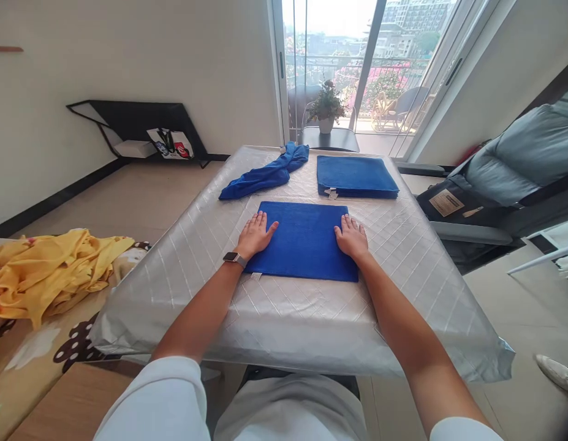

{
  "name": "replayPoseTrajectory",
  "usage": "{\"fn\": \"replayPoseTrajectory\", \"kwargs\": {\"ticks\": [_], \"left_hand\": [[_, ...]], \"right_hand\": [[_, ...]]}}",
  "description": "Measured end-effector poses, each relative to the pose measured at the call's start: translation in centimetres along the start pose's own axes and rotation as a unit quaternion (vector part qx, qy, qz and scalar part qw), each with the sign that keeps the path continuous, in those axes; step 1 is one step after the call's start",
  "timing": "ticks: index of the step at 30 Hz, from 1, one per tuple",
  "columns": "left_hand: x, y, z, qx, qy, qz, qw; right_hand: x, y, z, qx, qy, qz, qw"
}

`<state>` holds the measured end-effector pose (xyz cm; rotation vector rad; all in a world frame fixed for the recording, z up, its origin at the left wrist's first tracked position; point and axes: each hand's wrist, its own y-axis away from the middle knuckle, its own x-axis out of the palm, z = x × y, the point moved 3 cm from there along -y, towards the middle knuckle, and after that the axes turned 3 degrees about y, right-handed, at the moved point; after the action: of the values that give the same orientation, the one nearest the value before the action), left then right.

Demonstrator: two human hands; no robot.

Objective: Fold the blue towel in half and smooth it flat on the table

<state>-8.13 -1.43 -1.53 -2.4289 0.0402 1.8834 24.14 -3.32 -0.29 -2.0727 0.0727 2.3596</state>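
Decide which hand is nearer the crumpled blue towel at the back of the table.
Left. The left hand lies flat on the folded towel, just below the crumpled towel. The right hand presses the folded towel's other edge, farther away.

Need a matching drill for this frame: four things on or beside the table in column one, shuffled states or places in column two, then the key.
Column one:
1. towel under the hands
2. far-right towel
3. far-left towel
4. yellow cloth

Column two:
A. crumpled, unfolded, on the table's far side
B. heaped to the left, off the table
C. folded flat, left hand and right hand pressing on it
D. folded neatly, nobody touching it

Pairs: 1-C, 2-D, 3-A, 4-B
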Motion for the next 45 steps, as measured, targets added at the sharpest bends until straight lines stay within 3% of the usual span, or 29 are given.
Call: {"fn": "replayPoseTrajectory", "kwargs": {"ticks": [17, 22, 28, 36, 38, 41, 43, 45], "left_hand": [[-0.4, 0.3, -0.5, 0.012, -0.001, -0.010, 1.000], [-0.3, 0.3, -0.2, 0.017, 0.000, -0.016, 1.000], [-0.2, 0.3, 0.2, 0.025, -0.008, -0.012, 1.000], [-0.1, 0.4, 0.2, 0.020, -0.009, 0.000, 1.000], [-0.5, 0.6, 0.2, 0.016, -0.012, -0.015, 1.000], [-1.8, 1.2, -0.4, 0.018, -0.027, -0.102, 0.994], [-2.6, 1.8, -1.7, 0.043, -0.030, -0.159, 0.986], [-2.7, 2.6, -4.1, 0.099, -0.026, -0.160, 0.982]], "right_hand": [[-0.5, 0.1, 0.5, 0.013, 0.045, 0.007, 0.999], [-1.4, 2.1, 1.0, 0.008, 0.078, -0.019, 0.997], [-0.4, 5.3, 1.0, 0.010, 0.051, 0.007, 0.999], [-0.2, 5.2, 1.0, 0.013, 0.023, 0.021, 0.999], [-0.2, 5.3, 1.0, 0.015, 0.020, 0.025, 0.999], [-0.2, 5.3, 1.1, 0.014, 0.013, 0.026, 0.999], [-0.2, 5.3, 1.1, 0.015, 0.008, 0.026, 1.000], [-0.2, 5.3, 1.1, 0.018, 0.003, 0.026, 0.999]]}}
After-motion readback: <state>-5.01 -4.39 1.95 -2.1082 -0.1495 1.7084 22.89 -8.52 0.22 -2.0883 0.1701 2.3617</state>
